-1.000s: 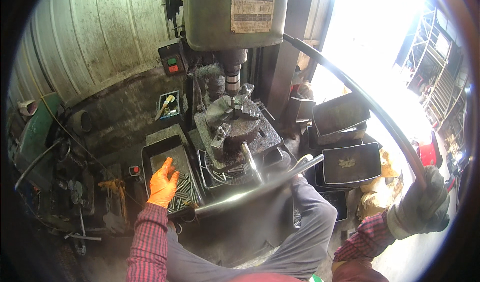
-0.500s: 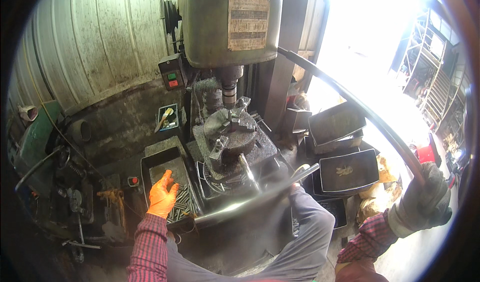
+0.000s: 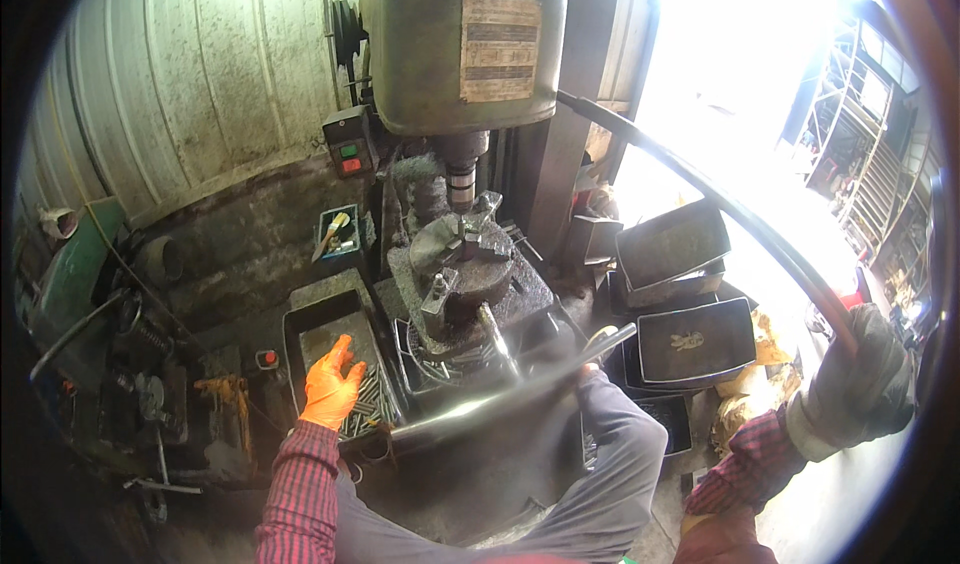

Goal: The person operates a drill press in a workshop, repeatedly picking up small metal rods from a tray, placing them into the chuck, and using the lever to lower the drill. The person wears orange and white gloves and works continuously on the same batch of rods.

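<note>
My left hand (image 3: 331, 388), in an orange glove, hangs over a dark metal tray (image 3: 292, 349). Its thumb and forefinger stand apart, and I see nothing between them. Many short metal rods (image 3: 371, 400) lie in the tray beside and under that hand. At the right, my right hand (image 3: 862, 379) in a grey glove is wrapped round the end of a long dark lever (image 3: 745, 219). That lever runs from the green head (image 3: 415, 64) of a drilling or tapping machine. Below its spindle (image 3: 460, 179) sits a round chuck-like fixture (image 3: 465, 274) with metal jaws.
A shiny metal bar (image 3: 515, 389) crosses in front of my knees. Stacked dark bins (image 3: 697, 342) stand right of the machine. A switch box (image 3: 348, 149) with green and red buttons is mounted left of the spindle. A small tray (image 3: 337, 232) with a brush lies behind the rods.
My right hand has risen slightly and moved a little outward with the lever end. My left hand stays over the tray, nearly in place. The view has shifted slightly.
</note>
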{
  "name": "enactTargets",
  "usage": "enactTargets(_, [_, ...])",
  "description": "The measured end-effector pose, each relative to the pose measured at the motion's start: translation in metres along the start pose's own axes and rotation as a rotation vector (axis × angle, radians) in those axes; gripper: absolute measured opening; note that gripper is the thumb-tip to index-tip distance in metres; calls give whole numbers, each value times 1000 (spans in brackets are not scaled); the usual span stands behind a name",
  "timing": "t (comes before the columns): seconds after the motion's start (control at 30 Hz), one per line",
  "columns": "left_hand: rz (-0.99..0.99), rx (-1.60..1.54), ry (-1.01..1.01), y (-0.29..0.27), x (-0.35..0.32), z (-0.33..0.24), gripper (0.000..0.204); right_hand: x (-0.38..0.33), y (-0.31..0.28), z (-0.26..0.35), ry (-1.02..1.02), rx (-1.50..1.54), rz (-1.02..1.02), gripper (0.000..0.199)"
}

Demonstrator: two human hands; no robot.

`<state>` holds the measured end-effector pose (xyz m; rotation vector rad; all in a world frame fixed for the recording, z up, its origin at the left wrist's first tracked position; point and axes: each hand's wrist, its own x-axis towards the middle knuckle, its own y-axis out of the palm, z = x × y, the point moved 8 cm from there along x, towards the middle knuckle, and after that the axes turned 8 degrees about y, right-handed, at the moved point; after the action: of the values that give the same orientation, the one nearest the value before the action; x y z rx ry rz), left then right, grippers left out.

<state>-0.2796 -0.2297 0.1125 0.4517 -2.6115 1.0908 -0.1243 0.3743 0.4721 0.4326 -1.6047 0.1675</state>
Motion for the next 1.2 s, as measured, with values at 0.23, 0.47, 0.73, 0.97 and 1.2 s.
enactTargets(0.23, [10, -38, -19, -1, -2, -6, 63, 3, 7, -6, -72, 56, -141, 32])
enactTargets(0.47, [1, 8, -28, -2, -2, 2, 61, 5, 37, -7, -48, 132, -76, 33])
enactTargets(0.73, [-54, -248, 1, 1, -2, -9, 64, -9, 82, -6, -1, 295, 117, 38])
enactTargets(0.97, [323, -180, 304, 11, -33, -121, 63, -85, 152, 66, 539, 1101, 978, 43])
enactTargets(1.2, [708, 169, 395, 87, -55, -139, 76, -232, -4, 242, 893, 1880, 1820, 58])
